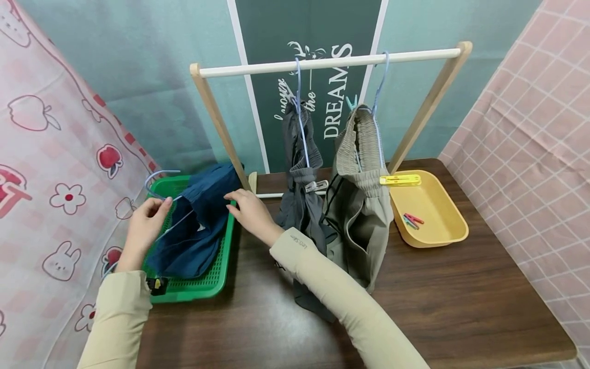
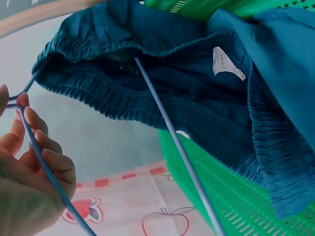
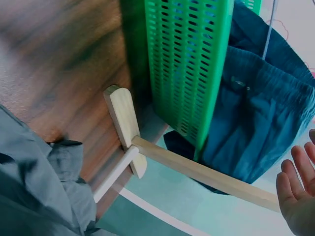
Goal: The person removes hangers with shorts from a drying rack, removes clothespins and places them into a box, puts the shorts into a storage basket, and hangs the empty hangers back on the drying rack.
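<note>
My left hand (image 1: 145,223) pinches a thin blue wire hanger (image 2: 167,126) near its hook at the left. One end of the hanger sits inside the gathered waistband of dark blue elastic-waist pants (image 1: 203,205); its other arm crosses in front of the opening. A white label (image 2: 227,64) shows inside the waist. Partly raised, the pants lie over a green basket (image 1: 184,296) with perforated walls. My right hand (image 1: 252,212) is beside the waistband with its fingers extended, holding nothing; whether a fingertip touches the cloth I cannot tell.
A wooden rack with a white bar (image 1: 428,55) stands behind. From it hang dark grey pants (image 1: 301,210) and khaki pants (image 1: 369,225), clipped with clothespins, one of them yellow (image 1: 400,180). A yellow tray (image 1: 447,233) at right holds several small clothespins (image 1: 414,219).
</note>
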The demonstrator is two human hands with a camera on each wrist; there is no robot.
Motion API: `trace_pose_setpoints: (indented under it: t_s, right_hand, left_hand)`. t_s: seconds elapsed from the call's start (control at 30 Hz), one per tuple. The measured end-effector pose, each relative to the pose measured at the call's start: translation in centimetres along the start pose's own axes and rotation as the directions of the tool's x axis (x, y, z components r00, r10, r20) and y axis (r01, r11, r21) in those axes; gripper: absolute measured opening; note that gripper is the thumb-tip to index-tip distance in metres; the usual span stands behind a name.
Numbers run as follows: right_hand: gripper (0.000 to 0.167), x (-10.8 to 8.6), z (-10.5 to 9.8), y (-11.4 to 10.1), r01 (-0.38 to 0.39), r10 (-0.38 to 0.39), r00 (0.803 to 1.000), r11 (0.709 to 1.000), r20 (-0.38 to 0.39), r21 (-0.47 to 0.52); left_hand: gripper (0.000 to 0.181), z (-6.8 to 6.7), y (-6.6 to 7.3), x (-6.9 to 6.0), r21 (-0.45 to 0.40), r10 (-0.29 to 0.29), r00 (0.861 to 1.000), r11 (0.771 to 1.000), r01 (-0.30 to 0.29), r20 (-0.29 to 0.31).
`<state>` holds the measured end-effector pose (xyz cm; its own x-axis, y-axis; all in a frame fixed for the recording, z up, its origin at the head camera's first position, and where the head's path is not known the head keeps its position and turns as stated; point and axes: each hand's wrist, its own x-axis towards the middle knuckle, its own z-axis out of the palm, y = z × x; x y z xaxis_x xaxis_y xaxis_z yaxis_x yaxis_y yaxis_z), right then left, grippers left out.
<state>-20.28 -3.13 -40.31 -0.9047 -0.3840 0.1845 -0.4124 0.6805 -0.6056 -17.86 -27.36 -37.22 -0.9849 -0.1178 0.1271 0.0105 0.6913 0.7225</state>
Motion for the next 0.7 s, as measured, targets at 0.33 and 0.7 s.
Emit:
trace_pose_setpoints:
  t_s: [0.33, 0.7]
  right_hand:
    - [0.033, 0.8, -0.2, -1.5, 0.06, -0.055, 0.997, 0.994, 0.048, -0.089]
    - [0.052, 2.2, 0.5, -2.2, 0.173, -0.14, 0.963, 0.977, 0.23, -0.129]
  left_hand:
    - [0.038, 1.6, 1.4, -0.5, 0.058, 0.076, 0.996, 0.996, -0.074, -0.036]
    - [0.029, 3.3, 2.4, -1.2, 0.021, 0.06, 0.997, 0.998, -0.059, -0.055]
